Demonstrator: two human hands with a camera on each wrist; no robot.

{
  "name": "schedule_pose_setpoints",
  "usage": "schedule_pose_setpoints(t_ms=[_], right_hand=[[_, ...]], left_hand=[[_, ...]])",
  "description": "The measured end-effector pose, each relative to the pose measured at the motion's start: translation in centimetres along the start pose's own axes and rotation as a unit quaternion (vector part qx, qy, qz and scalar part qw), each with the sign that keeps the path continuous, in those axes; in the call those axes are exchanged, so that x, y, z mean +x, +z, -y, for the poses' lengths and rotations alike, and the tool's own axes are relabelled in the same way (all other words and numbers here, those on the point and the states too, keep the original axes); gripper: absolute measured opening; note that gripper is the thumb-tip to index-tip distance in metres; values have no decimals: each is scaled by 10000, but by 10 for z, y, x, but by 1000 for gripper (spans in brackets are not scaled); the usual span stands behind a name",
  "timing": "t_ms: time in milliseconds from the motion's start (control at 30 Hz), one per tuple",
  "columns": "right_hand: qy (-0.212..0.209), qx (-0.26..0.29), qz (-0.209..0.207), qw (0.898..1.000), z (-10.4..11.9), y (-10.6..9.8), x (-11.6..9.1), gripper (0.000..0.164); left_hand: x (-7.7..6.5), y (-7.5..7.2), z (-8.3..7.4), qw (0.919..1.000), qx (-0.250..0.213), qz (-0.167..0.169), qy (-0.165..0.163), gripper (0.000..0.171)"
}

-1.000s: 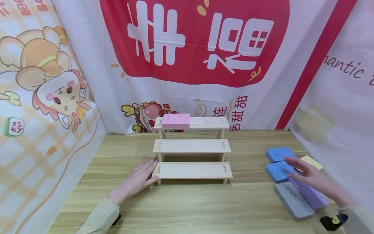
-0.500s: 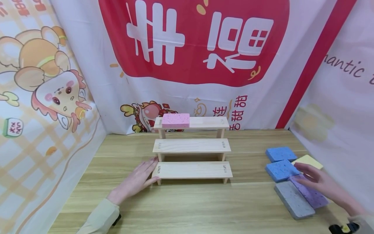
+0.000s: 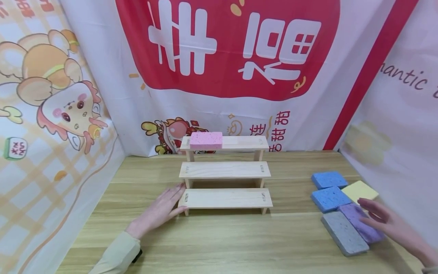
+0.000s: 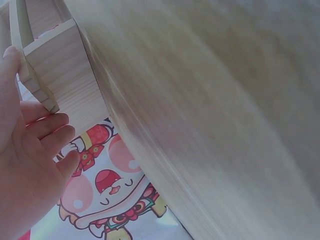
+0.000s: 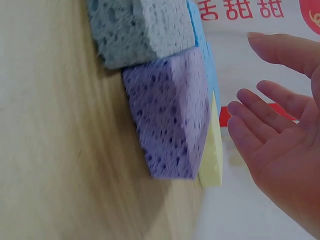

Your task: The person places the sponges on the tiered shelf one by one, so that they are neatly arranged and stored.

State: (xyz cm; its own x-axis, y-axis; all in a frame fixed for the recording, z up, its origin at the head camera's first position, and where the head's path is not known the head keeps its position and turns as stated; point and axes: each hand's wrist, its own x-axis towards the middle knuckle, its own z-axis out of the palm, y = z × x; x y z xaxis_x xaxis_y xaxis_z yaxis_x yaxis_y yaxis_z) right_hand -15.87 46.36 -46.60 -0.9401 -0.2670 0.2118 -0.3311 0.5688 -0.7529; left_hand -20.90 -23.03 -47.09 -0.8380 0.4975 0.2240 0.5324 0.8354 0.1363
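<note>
My left hand (image 3: 159, 209) holds the left end of the lowest step of a three-tier wooden rack (image 3: 226, 198). In the left wrist view its thumb lies along one side of the board end, with the fingers on the other. A pink sponge (image 3: 206, 140) lies on the left half of the rack's top tier. Over at the right, my right hand (image 3: 386, 222) hovers over a purple sponge (image 5: 157, 115), fingers loosely bent and nothing in them. A grey sponge (image 3: 345, 233) lies beside the purple one, touching it.
Behind those two sponges sit two blue sponges, the nearer blue sponge (image 3: 330, 199) and the farther blue sponge (image 3: 329, 180). A yellow sponge (image 3: 361, 190) lies to their right. Printed cloth (image 3: 226, 83) walls in the wooden table (image 3: 239, 243) at the back and sides.
The right hand has drawn back rightward and toward me, from over the blue sponges to over the purple one, uncovering the yellow sponge. The left hand and rack stay put.
</note>
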Motion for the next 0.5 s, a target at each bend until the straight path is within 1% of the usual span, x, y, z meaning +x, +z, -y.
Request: schedule_pose_setpoints(t_ms=[133, 333, 500], right_hand=[[59, -22, -67, 10000, -4, -3, -8, 55], [36, -25, -191, 9998, -11, -4, -18, 51], [304, -40, -151, 9994, -14, -3, -22, 50]], left_hand=[[0, -1, -1, 10000, 12, 23, -6, 76], [0, -2, -2, 10000, -34, 38, -30, 76], [-1, -2, -2, 9999, -88, 20, -46, 76]])
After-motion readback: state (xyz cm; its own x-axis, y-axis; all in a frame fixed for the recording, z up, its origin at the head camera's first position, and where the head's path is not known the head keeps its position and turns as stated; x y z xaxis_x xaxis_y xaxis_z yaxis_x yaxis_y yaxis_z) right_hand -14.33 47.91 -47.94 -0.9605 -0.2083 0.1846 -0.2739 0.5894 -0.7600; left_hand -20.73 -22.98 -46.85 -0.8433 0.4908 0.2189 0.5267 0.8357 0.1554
